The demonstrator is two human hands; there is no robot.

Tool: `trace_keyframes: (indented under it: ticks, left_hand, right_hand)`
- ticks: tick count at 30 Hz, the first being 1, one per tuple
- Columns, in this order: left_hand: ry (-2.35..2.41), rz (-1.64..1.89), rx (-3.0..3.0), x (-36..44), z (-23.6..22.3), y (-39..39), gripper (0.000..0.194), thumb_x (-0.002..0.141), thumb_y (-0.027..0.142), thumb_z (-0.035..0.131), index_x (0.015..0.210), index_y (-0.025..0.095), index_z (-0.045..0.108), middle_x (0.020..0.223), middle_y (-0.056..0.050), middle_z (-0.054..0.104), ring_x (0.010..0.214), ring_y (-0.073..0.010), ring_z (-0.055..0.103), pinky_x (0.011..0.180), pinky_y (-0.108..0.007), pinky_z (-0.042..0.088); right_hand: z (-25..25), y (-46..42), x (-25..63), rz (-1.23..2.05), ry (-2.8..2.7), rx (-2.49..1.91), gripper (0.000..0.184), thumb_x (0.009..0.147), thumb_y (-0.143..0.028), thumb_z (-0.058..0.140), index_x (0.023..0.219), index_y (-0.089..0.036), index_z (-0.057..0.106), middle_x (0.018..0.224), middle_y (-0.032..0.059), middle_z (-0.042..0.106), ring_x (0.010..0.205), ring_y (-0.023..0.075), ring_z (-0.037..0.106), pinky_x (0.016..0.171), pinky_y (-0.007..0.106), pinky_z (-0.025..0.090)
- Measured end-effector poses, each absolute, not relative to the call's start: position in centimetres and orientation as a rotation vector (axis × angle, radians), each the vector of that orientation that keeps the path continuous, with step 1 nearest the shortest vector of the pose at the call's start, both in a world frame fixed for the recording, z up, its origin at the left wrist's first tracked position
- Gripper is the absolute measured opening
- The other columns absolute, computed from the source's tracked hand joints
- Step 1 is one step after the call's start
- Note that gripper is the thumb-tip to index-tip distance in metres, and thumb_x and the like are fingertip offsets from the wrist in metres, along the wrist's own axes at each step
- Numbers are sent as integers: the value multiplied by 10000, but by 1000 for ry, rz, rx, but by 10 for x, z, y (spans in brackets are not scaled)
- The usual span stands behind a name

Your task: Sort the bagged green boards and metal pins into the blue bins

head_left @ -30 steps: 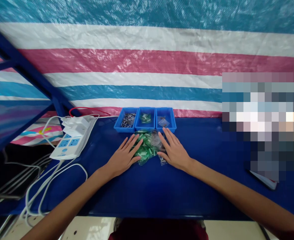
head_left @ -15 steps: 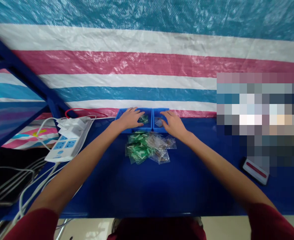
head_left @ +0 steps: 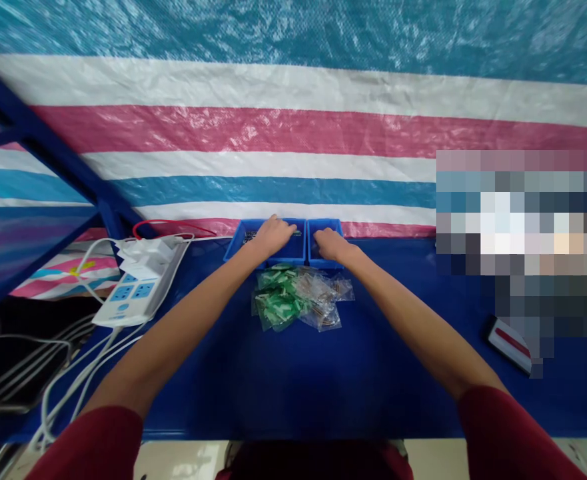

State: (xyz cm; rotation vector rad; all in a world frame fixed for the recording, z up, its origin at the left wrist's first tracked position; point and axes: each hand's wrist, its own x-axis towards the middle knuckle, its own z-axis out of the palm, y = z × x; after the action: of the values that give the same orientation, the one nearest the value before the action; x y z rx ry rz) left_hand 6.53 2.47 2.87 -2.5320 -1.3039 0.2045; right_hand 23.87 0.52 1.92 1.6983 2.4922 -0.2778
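Far out to the left of the left hand, a white power strip with blue socket faces (head_left: 136, 291) lies on the blue desk (head_left: 293, 387), with white plugs (head_left: 146, 253) in it and white cables trailing toward the near edge. Just beside the left hand, on its outer side, a blue plastic bin (head_left: 233, 251) bears small metal pieces (head_left: 248, 237). The left hand (head_left: 274, 235) reaches over the middle blue bin (head_left: 293, 260), fingers partly curled down; a bit of green (head_left: 298, 233) shows by its fingertips, but whether it is gripped I cannot tell. Nearer the person than both hands, a heap of green packets (head_left: 279, 299) adjoins clear plastic packets with small brownish pieces (head_left: 322, 297). The right hand (head_left: 327, 243) dips into the right-hand blue bin (head_left: 329, 264), fingers bent and tips hidden, so its hold cannot be told. Well right of it lies a flat, dark-edged object with a red strip (head_left: 510, 343).
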Motion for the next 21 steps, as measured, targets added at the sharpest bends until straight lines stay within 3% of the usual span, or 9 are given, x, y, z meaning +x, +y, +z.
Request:
trace_keyframes:
  ticks: [7,11,15,18,21]
  left_hand:
    - [-1277,-462,-2391,31,46,-55,329,953,223,370,1196,184,589,961,-110,681,925,-252,603,811,-390,406]
    - [-1229,-539,-2502,12,21,-105,306,939,219,404,1155,215,622,1031,-93,674,970,-236,598,823,-376,431]
    - [-1282,-472,-2679,-1,-12,-125,394,931,197,363,1276,201,553,1202,-111,617,1101,-242,571,905,-388,452]
    - [-1332,-417,-2783,-10,-21,-130,471,929,217,341,1389,198,442,1346,-122,521,1238,-251,492,993,-398,431]
    - [-1352,-355,-2883,-16,-16,-136,523,939,256,340,1460,225,323,1456,-101,409,1324,-252,408,1068,-400,382]
  right_hand:
    - [15,8,247,-248,2593,1844,282,779,-25,498,972,-90,693,1028,158,691,986,235,638,861,300,461]
    - [31,-2,254,-322,2843,2028,230,763,-42,512,848,-109,715,845,100,715,818,191,645,777,269,456]
    - [42,-33,258,-596,3090,1939,139,769,-79,566,797,-129,693,729,30,676,673,133,602,684,240,452]
    - [34,-62,260,-607,3168,1688,101,789,-116,601,844,-131,685,801,46,652,705,133,592,698,254,468]
    - [12,-92,266,-365,3268,1585,255,877,-197,530,1103,-143,636,1087,123,598,924,187,599,818,325,493]
